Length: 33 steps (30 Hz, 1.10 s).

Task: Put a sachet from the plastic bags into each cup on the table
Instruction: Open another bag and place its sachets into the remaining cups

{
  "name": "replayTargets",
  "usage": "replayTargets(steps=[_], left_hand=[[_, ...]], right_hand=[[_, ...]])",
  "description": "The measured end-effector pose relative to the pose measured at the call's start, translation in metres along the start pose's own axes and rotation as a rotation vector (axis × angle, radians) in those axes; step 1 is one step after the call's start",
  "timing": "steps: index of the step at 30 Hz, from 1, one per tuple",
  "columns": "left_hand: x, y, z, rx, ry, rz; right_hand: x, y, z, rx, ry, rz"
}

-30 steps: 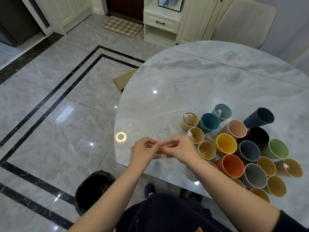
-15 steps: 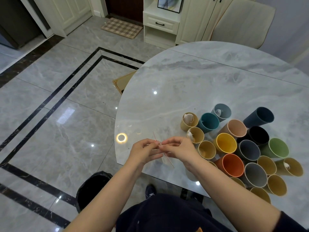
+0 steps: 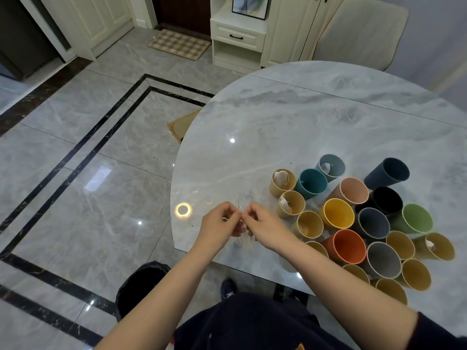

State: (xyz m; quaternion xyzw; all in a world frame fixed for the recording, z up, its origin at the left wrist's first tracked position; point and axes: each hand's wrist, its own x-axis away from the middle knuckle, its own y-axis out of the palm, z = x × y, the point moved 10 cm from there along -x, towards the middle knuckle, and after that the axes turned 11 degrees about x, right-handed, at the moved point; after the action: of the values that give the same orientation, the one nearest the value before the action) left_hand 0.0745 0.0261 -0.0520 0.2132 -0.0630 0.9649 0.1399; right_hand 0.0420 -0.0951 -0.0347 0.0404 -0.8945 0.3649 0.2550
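Observation:
Over the near edge of the marble table (image 3: 303,117), my left hand (image 3: 219,226) and my right hand (image 3: 265,226) meet fingertip to fingertip. Both pinch a small clear plastic bag (image 3: 244,238) with a red strip along its top; its lower part hangs below my fingers. Several coloured cups stand clustered at the right. White sachets lie in the tan cup (image 3: 282,181), the tan cup (image 3: 290,203) just in front of it, the grey-blue cup (image 3: 329,168) and a tan cup (image 3: 436,246) at far right. The yellow cup (image 3: 337,213) and orange cup (image 3: 347,246) look empty.
A black bin (image 3: 141,286) stands on the floor left of my knees, below the table edge. A beige chair back (image 3: 358,34) rises behind the table's far side. A dark blue cup (image 3: 386,174) leans at the cluster's far right.
Both hands have stayed together at the table edge, working the bag's top; the bag has turned so its red strip now stands upright between my fingertips.

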Motion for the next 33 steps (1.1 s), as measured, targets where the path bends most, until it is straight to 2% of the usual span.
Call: replayTargets(steps=[5, 9, 11, 18, 22, 25, 29, 33], left_hand=[[0.003, 0.016, 0.012, -0.049, 0.043, -0.047], [0.007, 0.022, 0.027, -0.011, 0.151, -0.069], [0.008, 0.024, 0.03, 0.035, 0.16, -0.076], [0.014, 0.035, 0.04, 0.166, 0.157, -0.14], [0.016, 0.038, 0.049, 0.228, 0.15, -0.151], [0.017, 0.04, 0.056, 0.123, 0.189, -0.166], [0.015, 0.035, 0.066, -0.089, 0.252, -0.156], [0.015, 0.027, 0.086, -0.353, 0.343, -0.18]], right_hand=[[0.003, -0.004, -0.007, -0.072, -0.04, 0.018], [0.009, -0.011, -0.008, -0.353, -0.039, 0.072], [0.012, -0.012, -0.009, -0.464, -0.016, 0.062], [0.021, -0.024, -0.011, -0.56, -0.014, 0.082], [0.023, -0.035, -0.005, -0.714, -0.004, 0.081], [0.027, -0.042, -0.004, -0.573, -0.035, 0.077], [0.032, -0.072, 0.001, -0.137, -0.108, 0.197], [0.036, -0.106, 0.01, 0.026, -0.116, 0.274]])
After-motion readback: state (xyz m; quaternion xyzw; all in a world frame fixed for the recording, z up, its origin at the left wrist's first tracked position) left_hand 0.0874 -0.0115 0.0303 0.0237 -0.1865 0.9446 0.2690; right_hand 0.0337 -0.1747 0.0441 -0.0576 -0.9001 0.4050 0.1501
